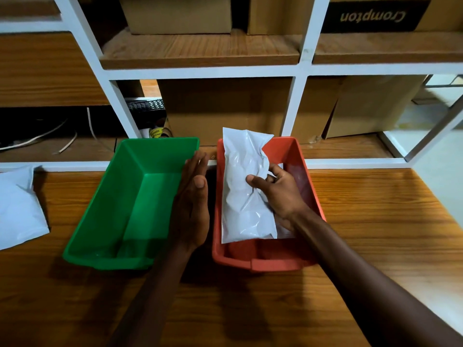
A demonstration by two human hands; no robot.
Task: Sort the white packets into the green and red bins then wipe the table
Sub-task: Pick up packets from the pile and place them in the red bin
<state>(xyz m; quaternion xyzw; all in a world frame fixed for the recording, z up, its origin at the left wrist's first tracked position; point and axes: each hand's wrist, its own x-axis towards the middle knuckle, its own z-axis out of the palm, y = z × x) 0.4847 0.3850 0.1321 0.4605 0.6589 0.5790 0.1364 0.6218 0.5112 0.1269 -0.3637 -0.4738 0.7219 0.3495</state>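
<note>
At the far left a white packet (20, 206) lies on the desk (375, 221), well apart from the bins and cut off by the frame edge, so it is not yet sorted. Next comes the green bin (100, 221), set at a slant; nothing shows inside it. The left hand (193, 204) stands edge-on between the two bins, fingers straight and pressed together, its palm against or just beside the green bin's right wall. It holds nothing; whether it truly presses the wall I cannot tell.

To its right is the red bin (308, 176). The right hand (278, 194) reaches over it and has a second packet (244, 186) in its grip: the thumb lies on top and the fingers curl round the packet's right edge, crumpling the film. This packet sits lengthwise over the bin's left side, its far end sticking up past the back rim. Something pale shows beneath the hand on the bin floor, possibly another packet, though it is too hidden to be sure.

By my reading the sorting is partway: one packet is being placed in the red bin, at least one waits on the desk, and the green bin has received none. No cloth is in view, and wiping is still to come.

Behind the desk, shelves (200, 51) hold cardboard boxes (225, 106).
</note>
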